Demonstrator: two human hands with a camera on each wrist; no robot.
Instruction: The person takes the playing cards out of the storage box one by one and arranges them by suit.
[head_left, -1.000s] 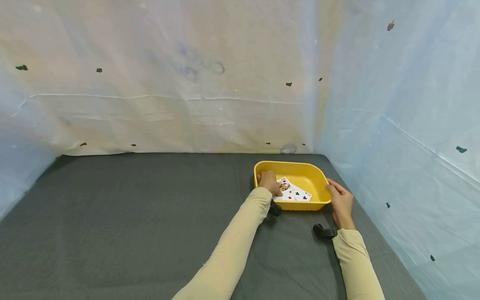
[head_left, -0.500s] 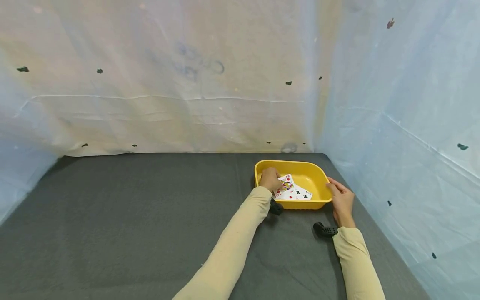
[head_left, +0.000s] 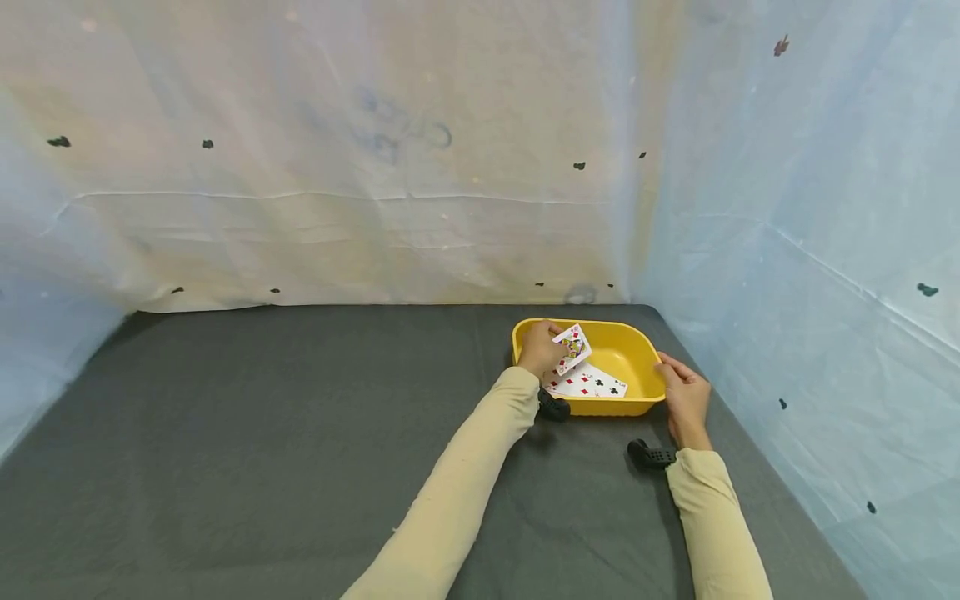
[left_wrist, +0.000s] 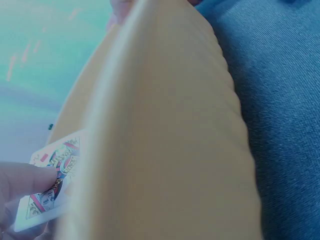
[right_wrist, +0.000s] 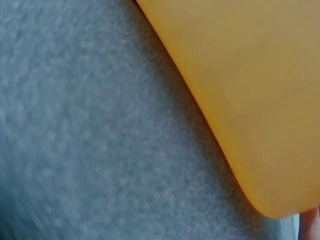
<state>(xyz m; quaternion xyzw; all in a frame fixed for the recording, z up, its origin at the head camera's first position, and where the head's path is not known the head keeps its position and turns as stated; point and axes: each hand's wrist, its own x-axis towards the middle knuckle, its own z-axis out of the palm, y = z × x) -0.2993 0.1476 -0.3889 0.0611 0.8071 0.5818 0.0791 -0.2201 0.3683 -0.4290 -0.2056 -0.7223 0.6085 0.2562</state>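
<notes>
With the left hand [head_left: 542, 350], fingers clamped on the face card [head_left: 575, 347] over the left half of the tub [head_left: 607, 407], lift without bending it or dragging the nearer cards [head_left: 591, 384], and with the right hand [head_left: 686, 402], fingers clamped on the right rim, steady the tub.

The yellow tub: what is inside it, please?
The yellow tub holds club and diamond playing cards; above them, the left grip pinches a diamond face card. What lies beneath the cards or behind the grip is covered.
</notes>
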